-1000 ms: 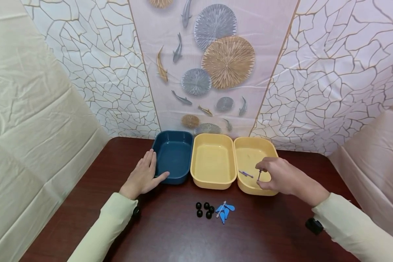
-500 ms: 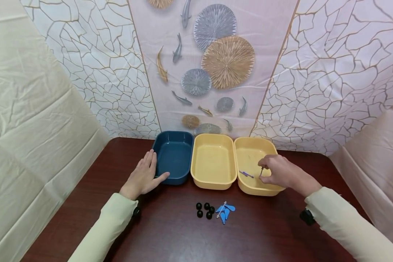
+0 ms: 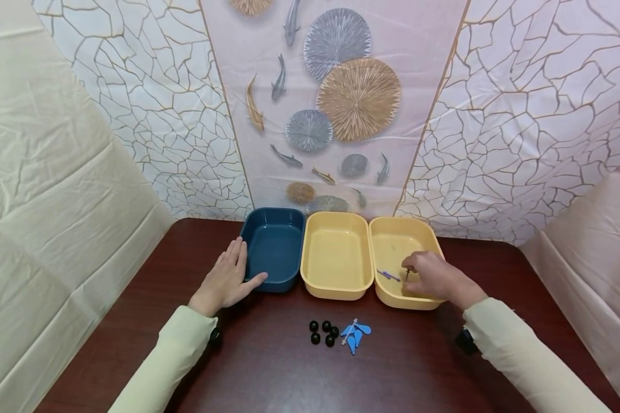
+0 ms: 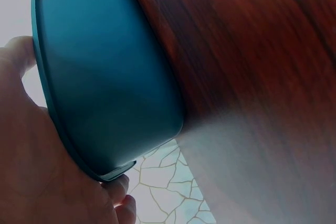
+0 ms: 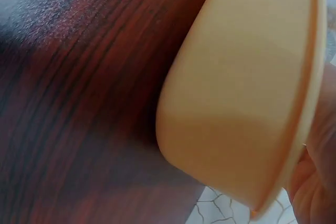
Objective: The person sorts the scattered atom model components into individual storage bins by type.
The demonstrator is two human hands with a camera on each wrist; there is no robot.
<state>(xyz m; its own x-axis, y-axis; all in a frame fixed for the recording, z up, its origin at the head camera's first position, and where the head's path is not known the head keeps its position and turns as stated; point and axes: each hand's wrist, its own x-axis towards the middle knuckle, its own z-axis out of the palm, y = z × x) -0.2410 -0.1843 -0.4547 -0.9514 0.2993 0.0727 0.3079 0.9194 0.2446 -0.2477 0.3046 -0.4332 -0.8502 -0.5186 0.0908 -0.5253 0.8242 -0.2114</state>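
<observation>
My left hand [image 3: 224, 281] rests with straight fingers on the near-left rim of the dark blue bin [image 3: 272, 246]; the left wrist view shows the palm along that rim. Inside the right-hand yellow bin [image 3: 403, 232], my right hand [image 3: 433, 277] pinches a small dark stick [image 3: 407, 275] upright between thumb and fingers. Left of it, thin purple sticks [image 3: 388, 275] lie on the bin's floor. In the right wrist view, the yellow bin's outer wall [image 5: 236, 77] hides most of the hand and what it holds.
A middle yellow bin [image 3: 337, 252] stands between the other two. In front of it on the dark wooden table [image 3: 289, 378] lie several black balls [image 3: 315, 338] and several blue teardrop-shaped pieces [image 3: 363, 328], with a pale thin stick [image 3: 349, 332] across them. A patterned cloth [image 3: 330, 172] hangs behind.
My right hand has dipped lower into the right yellow bin, still pinching the small stick, and its forearm has shifted left. The left hand stays where it was on the blue bin.
</observation>
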